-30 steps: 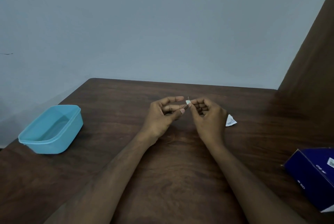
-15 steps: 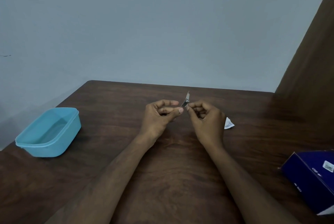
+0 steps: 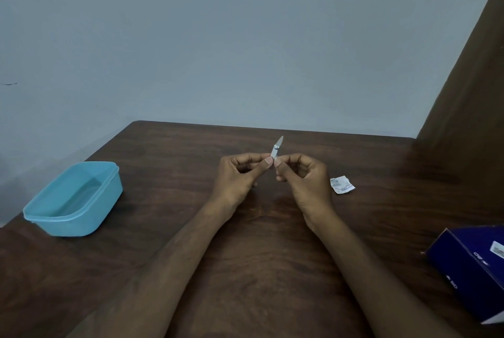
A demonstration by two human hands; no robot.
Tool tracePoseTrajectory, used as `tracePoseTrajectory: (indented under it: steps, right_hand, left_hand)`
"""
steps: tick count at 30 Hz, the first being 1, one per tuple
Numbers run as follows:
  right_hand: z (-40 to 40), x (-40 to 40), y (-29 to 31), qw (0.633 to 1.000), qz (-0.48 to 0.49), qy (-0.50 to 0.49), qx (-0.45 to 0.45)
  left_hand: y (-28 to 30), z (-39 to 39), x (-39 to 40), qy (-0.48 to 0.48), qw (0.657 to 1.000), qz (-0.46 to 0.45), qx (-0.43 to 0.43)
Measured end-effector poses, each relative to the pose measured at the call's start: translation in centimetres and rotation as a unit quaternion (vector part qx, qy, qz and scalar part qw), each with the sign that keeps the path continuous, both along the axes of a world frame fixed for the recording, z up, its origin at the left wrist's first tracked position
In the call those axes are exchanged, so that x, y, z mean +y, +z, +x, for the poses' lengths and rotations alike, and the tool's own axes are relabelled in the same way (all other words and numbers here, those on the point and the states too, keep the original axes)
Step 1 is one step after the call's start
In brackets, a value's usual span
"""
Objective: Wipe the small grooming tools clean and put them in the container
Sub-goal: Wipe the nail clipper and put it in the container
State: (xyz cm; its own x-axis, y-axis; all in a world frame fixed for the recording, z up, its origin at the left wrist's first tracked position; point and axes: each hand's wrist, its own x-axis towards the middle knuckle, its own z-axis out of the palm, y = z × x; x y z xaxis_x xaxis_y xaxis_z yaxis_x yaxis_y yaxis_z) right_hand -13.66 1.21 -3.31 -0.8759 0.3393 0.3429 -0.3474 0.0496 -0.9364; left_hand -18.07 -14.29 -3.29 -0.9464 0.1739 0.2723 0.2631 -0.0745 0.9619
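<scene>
A small silver nail clipper (image 3: pixel 276 149) stands up between my two hands above the middle of the brown table (image 3: pixel 272 269), its pointed lever tip up and away from me. My left hand (image 3: pixel 240 176) pinches its lower end with thumb and forefinger. My right hand (image 3: pixel 302 176) pinches the same end from the right side, the other fingers curled. I cannot see any wipe in my right hand. The light blue plastic container (image 3: pixel 73 201) sits open at the left of the table, well apart from both hands.
A torn white wipe wrapper (image 3: pixel 341 185) lies on the table just right of my right hand. A dark blue cardboard box (image 3: pixel 469 266) sits at the right front edge. A brown panel (image 3: pixel 469 92) rises along the table's right side; a grey wall stands behind.
A small white piece at my fingertips a second ago is out of sight now. More of the clipper shows above my fingers.
</scene>
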Motion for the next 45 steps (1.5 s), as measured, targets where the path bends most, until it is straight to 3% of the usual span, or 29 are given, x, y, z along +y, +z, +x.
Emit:
tracePoseTrajectory:
  steps: [6,11,15,21,27,32,36,40,45]
  right_hand:
    - [-0.3,0.31,0.16,0.999,-0.015,-0.036,0.038]
    - [-0.51,0.26,-0.39,0.999,0.041,-0.023,0.013]
    - [-0.57,0.55,0.14,0.998,0.004,-0.045,0.042]
    - [-0.62,0.5,-0.39,0.996,0.081,-0.019,0.013]
    - [-0.53,0.56,-0.03,0.998,0.036,-0.036,0.026]
    - [-0.1,0.27,-0.09,0.998,0.055,-0.016,-0.007]
    - [-0.01,0.35,0.29,0.999,0.028,-0.043,0.013]
    - [0.16,0.05,0.09,0.999,0.042,-0.014,-0.023]
    - [0.02,0.07,-0.15,0.997,0.047,-0.051,-0.034]
  left_hand:
    - [-0.18,0.09,0.26,-0.03,0.999,-0.028,0.024]
    - [-0.34,-0.22,0.14,-0.022,1.0,-0.013,0.017]
    - [-0.29,-0.17,0.2,-0.026,0.999,-0.021,0.021]
    - [-0.36,-0.22,0.0,-0.038,0.999,-0.014,0.029]
    - [-0.42,-0.28,-0.02,-0.048,0.995,-0.059,0.056]
    - [-0.25,-0.12,-0.15,-0.029,0.997,-0.044,0.063]
    - [-0.15,0.16,-0.07,-0.025,0.994,-0.087,0.066]
    - [0.06,0.37,-0.1,0.014,0.992,-0.111,0.059]
    - [0.15,0.64,0.08,0.007,0.984,-0.16,0.083]
